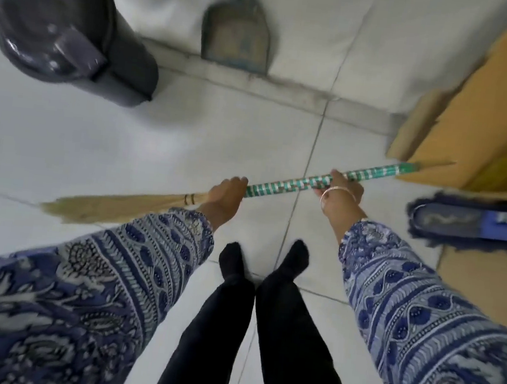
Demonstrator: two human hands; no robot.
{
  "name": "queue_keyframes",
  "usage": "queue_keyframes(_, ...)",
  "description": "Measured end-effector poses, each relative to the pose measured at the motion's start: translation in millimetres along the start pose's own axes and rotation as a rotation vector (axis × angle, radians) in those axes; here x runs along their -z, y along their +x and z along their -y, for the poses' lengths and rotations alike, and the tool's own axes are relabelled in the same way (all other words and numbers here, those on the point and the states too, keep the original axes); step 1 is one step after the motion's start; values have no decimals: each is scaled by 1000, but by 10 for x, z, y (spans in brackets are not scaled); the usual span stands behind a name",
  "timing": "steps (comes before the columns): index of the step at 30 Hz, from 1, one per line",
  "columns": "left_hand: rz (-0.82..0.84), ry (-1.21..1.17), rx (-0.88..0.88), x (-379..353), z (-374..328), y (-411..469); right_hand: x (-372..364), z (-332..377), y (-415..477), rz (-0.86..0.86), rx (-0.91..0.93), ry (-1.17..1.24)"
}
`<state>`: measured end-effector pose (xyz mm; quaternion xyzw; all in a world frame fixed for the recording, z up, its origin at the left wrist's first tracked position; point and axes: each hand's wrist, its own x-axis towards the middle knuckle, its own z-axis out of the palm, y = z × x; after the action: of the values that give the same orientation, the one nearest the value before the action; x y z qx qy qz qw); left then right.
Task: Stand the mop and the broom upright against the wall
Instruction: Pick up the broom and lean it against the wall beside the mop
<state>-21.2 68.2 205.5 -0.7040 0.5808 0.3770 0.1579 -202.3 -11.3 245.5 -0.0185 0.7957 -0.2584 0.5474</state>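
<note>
I hold a grass broom [290, 184] nearly level above the tiled floor. Its handle is wrapped in green and white tape, and its straw head [106, 206] points left. My left hand [225, 196] grips where handle meets straw. My right hand [341, 194], with a bangle on the wrist, grips the handle further right. The handle's tip reaches the cardboard at the right. A blue flat mop head [468, 222] with dark fringe lies on the floor at the right edge; its pole is out of view.
A dark grey pedal bin [72, 29] stands at the far left by the wall. A dustpan [235, 36] leans upright against the white wall [325, 36]. A cardboard box [485, 113] stands at the right. My feet in black socks [263, 261] are below the broom.
</note>
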Motion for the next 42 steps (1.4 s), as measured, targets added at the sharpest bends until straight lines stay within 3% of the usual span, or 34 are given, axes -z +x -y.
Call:
queue_keyframes(10,-205,-67,-193,1781,-1152,-1653,1171,1421,-1994,-108,384,109)
queue_keyframes(16,-416,-44,-367,2301,-2231,-2362,2324,2216,-2406,-78,641,181)
queue_keyframes(19,-462,-17,-433,2234,-2888,-2680,3097,2394,-2518,-19,758,165)
queue_keyframes(24,-460,-60,-543,1748,-4146,-3104,4468,2610,-2316,-237,862,224)
queue_keyframes(30,-422,-133,-601,973,-5531,-3358,5845,2590,-2557,-303,950,178)
queue_keyframes(34,-374,-183,-616,627,-6280,-3256,6376,2716,-2481,-351,990,81)
queue_keyframes(42,-290,-265,-594,169,-7883,-2441,7212,3531,-1386,-405,976,-46)
